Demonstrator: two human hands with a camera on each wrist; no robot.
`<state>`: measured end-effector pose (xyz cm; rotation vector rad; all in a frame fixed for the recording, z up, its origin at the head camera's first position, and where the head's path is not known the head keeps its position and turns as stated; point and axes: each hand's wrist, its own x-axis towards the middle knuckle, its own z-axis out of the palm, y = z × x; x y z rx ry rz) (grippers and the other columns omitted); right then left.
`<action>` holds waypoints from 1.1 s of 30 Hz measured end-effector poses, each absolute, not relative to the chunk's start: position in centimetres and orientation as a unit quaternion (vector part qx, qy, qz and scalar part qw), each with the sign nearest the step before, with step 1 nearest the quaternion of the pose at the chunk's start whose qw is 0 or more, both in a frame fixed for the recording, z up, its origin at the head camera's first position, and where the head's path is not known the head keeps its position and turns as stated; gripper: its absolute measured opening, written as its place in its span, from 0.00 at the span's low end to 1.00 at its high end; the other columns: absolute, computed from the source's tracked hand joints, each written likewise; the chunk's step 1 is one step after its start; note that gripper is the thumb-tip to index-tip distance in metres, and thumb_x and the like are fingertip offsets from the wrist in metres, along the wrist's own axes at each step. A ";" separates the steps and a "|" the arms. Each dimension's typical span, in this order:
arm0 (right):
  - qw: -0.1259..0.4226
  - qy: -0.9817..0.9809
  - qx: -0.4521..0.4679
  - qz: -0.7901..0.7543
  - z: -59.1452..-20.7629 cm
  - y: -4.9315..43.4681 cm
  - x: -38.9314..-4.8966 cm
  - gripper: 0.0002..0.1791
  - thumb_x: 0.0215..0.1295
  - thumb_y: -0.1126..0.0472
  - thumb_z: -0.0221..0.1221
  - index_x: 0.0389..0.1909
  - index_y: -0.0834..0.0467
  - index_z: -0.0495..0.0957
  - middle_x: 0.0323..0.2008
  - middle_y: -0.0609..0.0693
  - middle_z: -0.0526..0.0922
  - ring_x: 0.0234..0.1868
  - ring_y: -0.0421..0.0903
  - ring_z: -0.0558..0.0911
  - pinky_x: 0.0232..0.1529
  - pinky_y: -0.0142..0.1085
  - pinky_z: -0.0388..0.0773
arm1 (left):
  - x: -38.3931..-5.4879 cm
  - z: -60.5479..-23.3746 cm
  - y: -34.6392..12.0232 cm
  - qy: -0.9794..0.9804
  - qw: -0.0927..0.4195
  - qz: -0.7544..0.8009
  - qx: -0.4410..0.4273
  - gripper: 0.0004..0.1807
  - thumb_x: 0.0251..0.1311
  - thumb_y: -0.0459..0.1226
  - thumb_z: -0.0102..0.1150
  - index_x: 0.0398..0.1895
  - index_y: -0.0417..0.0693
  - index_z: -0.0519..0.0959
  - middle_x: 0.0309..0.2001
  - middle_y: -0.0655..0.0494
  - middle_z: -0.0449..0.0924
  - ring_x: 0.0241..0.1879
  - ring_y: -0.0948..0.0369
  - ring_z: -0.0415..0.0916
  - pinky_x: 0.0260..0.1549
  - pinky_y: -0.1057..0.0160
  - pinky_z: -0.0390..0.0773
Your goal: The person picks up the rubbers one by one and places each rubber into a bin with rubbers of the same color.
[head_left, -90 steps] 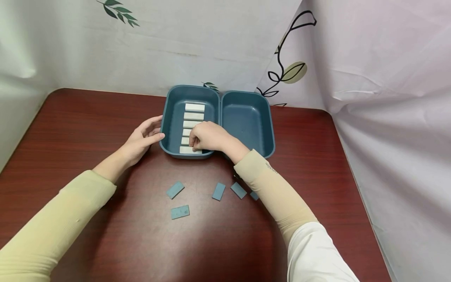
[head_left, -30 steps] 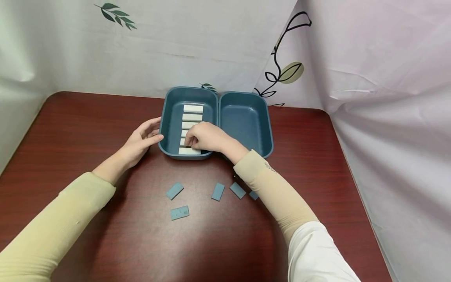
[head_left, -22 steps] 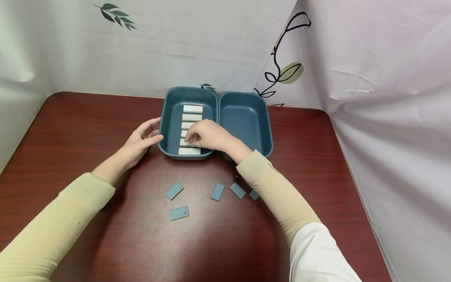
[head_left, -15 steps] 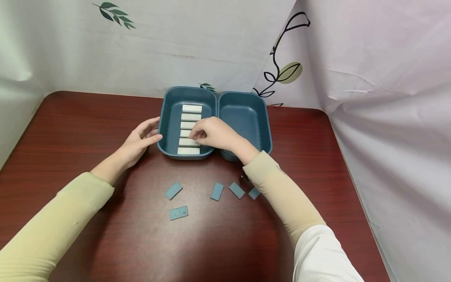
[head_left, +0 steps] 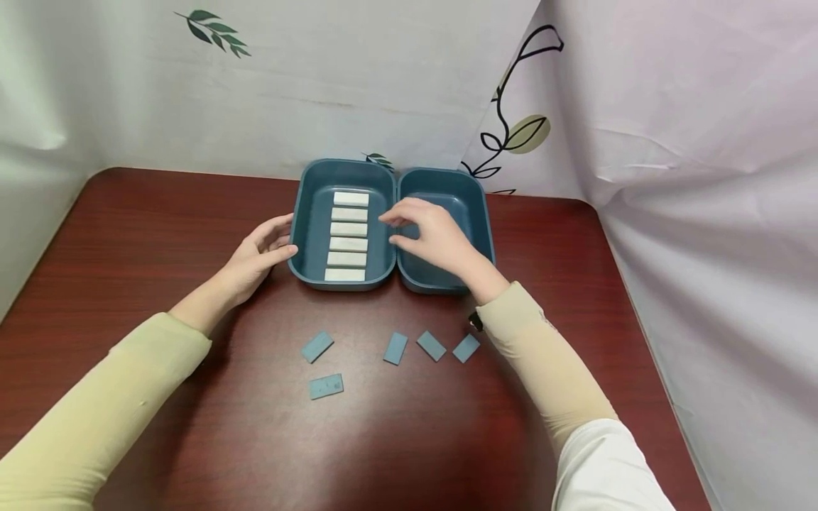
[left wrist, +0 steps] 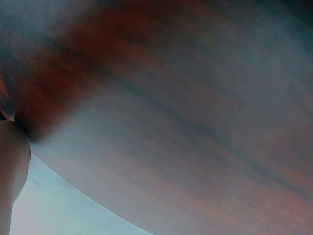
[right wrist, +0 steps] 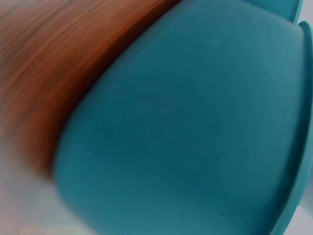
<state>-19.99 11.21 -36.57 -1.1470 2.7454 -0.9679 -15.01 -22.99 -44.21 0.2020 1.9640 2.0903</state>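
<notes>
Side by side at the back stand two joined blue trays. Down the left tray (head_left: 316, 213) runs a column of several white rectangular tiles (head_left: 348, 244). My left hand (head_left: 249, 261) rests against that tray's left wall, thumb at the rim and fingers along the outside. Over the right tray (head_left: 456, 206) hovers my right hand (head_left: 433, 231), thumb and fingers parted with nothing between them, fingertips near the shared inner rims. In the right wrist view, the outer wall of a blue tray (right wrist: 181, 122) fills most of the frame.
Several blue-grey tiles lie scattered on the dark red table (head_left: 255, 419) in front of the trays: one tile (head_left: 317, 346) at the left, a marked tile (head_left: 326, 386) below it, and a rightmost tile (head_left: 466, 348) near the right sleeve. White patterned cloth hangs behind.
My right hand has let go of the lowest white tiles, lifted and moved right over the other tray, its fingers spreading. The whole white column now shows. My left hand has stayed put.
</notes>
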 end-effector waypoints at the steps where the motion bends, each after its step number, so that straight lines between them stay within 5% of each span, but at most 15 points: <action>1: -0.002 0.878 -0.362 -0.313 -36.7 11.7 -20.0 0.20 0.68 0.66 0.71 0.60 0.60 0.85 0.55 0.55 0.86 0.54 0.50 0.86 0.60 0.42 0.83 | -15.0 -44.3 -22.9 0.678 0.133 0.720 0.070 0.34 0.79 0.32 0.54 0.84 0.46 0.57 0.68 0.65 0.70 0.63 0.70 0.75 0.61 0.77 0.73; 16: -0.119 0.892 -0.269 -0.344 -38.8 18.5 -20.5 0.24 0.67 0.66 0.72 0.63 0.62 0.82 0.58 0.58 0.85 0.58 0.55 0.83 0.63 0.50 0.81 | -15.0 -44.1 -22.8 0.685 0.135 0.714 0.059 0.34 0.80 0.33 0.54 0.84 0.48 0.57 0.68 0.66 0.69 0.63 0.70 0.73 0.60 0.77 0.72; 22: -0.113 0.904 -0.217 -0.352 -39.4 20.9 -20.3 0.29 0.67 0.66 0.72 0.68 0.62 0.78 0.61 0.61 0.81 0.61 0.57 0.80 0.58 0.50 0.79 | -15.1 -44.3 -22.8 0.681 0.130 0.718 0.063 0.34 0.80 0.32 0.54 0.84 0.46 0.58 0.68 0.65 0.69 0.63 0.70 0.74 0.61 0.76 0.72; 33: -0.085 0.893 -0.142 -0.419 -41.0 24.0 -20.1 0.37 0.66 0.66 0.72 0.74 0.64 0.70 0.69 0.64 0.74 0.69 0.61 0.75 0.75 0.56 0.70 | -15.2 -44.3 -22.8 0.685 0.132 0.714 0.056 0.34 0.79 0.33 0.55 0.84 0.48 0.57 0.66 0.68 0.70 0.62 0.71 0.74 0.60 0.77 0.73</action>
